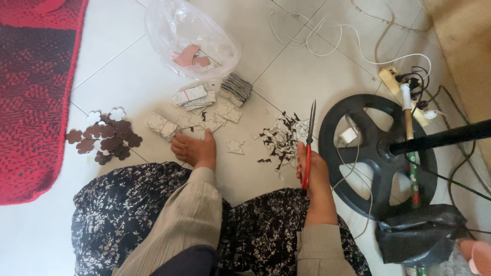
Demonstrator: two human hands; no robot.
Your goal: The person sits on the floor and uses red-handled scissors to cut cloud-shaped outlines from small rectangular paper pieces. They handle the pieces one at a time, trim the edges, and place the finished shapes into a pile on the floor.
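Head view: right hand (314, 171) clamped on red-handled scissors (308, 148), blades together, pointing away. Left hand (196, 148) (fingers curled, resting on the floor (286, 82)) touching white cut-out card pieces (194, 120); paper scraps (280, 140) just left of the scissors.

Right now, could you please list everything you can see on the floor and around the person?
flower cut-outs: a pile, brown and white, on the tiles left of the person
marked card squares: a loose heap, white, ahead of the left hand
card stack: one, striped edges, right of that heap
plastic bag: one, clear, pink pieces inside, at top
offcuts: a scatter, brown and white, left of the scissors
scissors: one pair, red handles, blades shut, pointing away
fan base: one, black, round, at right
power strip: one, cream, cables plugged in, upper right
rug: one, red, left edge
left hand: resting on the card squares
right hand: gripping the scissors
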